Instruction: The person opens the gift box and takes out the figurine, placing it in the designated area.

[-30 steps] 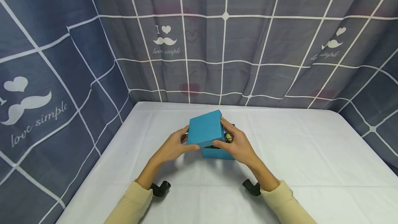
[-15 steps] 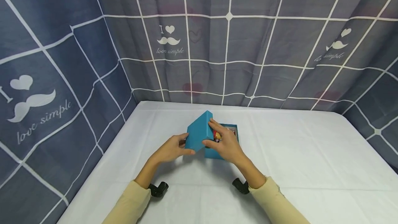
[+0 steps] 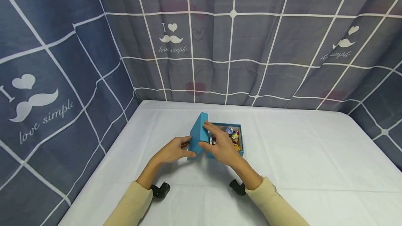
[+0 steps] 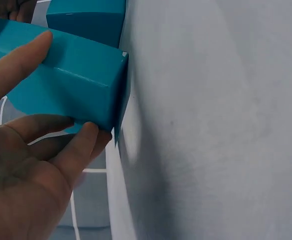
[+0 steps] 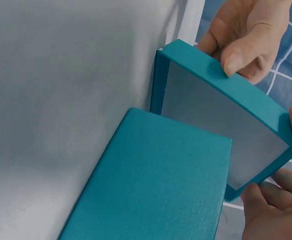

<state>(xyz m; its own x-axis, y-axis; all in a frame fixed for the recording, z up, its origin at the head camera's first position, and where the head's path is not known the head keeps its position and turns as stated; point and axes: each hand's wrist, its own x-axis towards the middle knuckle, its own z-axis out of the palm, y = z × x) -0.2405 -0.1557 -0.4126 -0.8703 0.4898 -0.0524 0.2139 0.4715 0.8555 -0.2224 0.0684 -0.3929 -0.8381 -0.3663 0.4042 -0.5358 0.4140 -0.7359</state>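
Observation:
A blue box lid (image 3: 198, 133) stands tilted steeply on its side, left of the blue box base (image 3: 241, 152). My left hand (image 3: 172, 150) grips the lid's left end, thumb on the near side wall. My right hand (image 3: 221, 145) holds the opposite edge, its thumb and fingers spread across the lid's width. The right wrist view shows the lid's white hollow inside (image 5: 210, 117) facing the base. Small colourful figurines (image 3: 233, 137) sit in the base, one of them yellow with big eyes. My right hand covers the base's left part in the head view.
A white cloth (image 3: 301, 156) covers the table. Grey-blue checked curtains (image 3: 251, 37) hang behind and at both sides. Black wrist-camera mounts (image 3: 160, 190) sit on the inner side of both forearms.
The lid has moved left off the base and tipped from nearly flat to almost upright. My right hand has shifted left with it, and more of the figurines has come into view.

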